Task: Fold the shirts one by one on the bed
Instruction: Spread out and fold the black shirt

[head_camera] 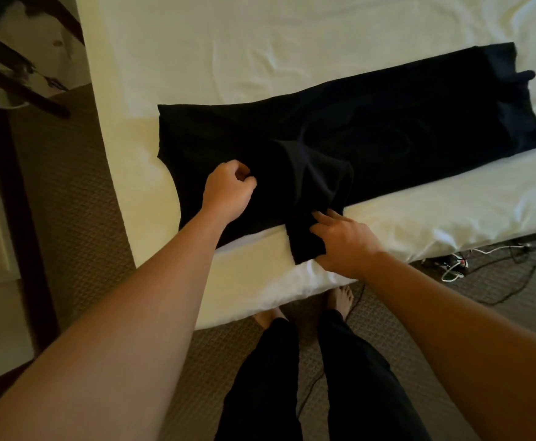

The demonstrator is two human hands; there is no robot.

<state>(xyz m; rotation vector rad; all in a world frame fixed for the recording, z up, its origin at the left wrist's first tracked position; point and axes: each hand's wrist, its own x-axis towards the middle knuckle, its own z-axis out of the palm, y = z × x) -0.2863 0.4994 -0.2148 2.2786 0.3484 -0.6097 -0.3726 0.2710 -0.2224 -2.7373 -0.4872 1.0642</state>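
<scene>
Pinching black shirt (371, 128) folds, left hand (228, 189), right hand (339, 240), fingertips hidden in cloth

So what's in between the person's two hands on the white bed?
In the head view, only black shirt fabric lies between left hand and right hand: a bunched fold.

Patterned brown carpet (79, 198), dark wooden furniture (9, 128) (left), tangled cables (495, 265).

Bare forearms, no sleeves in view; dark trousers (279, 377), probably black in this dim light; bare feet (341, 299).
</scene>
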